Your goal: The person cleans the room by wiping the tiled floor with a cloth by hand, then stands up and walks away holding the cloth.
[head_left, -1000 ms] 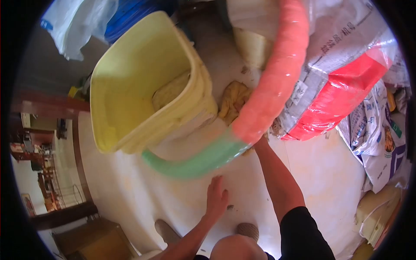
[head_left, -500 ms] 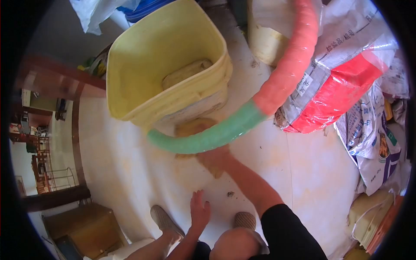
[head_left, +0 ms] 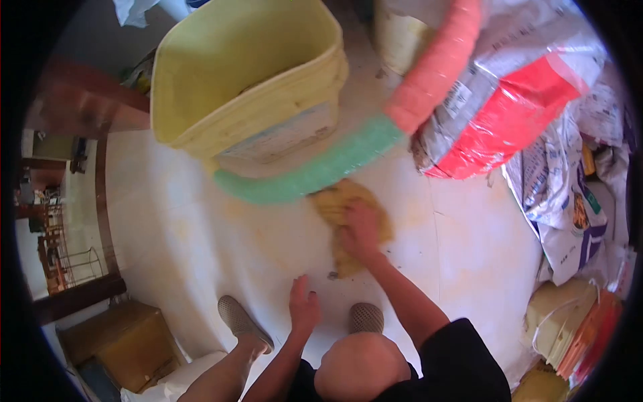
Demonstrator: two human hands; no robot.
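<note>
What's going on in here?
Someone is bent over a pale floor with the right hand on a crumpled yellow cloth lying there. The left hand is held out with nothing in it, nearer the feet. A yellow bucket stands beyond the cloth, to the left, and a red-and-silver sack sits on the right.

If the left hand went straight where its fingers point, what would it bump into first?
Probably the green end of the red-and-green tube, with the yellow bucket beyond it. The tube's height is hard to judge, so the left hand might pass underneath instead.
</note>
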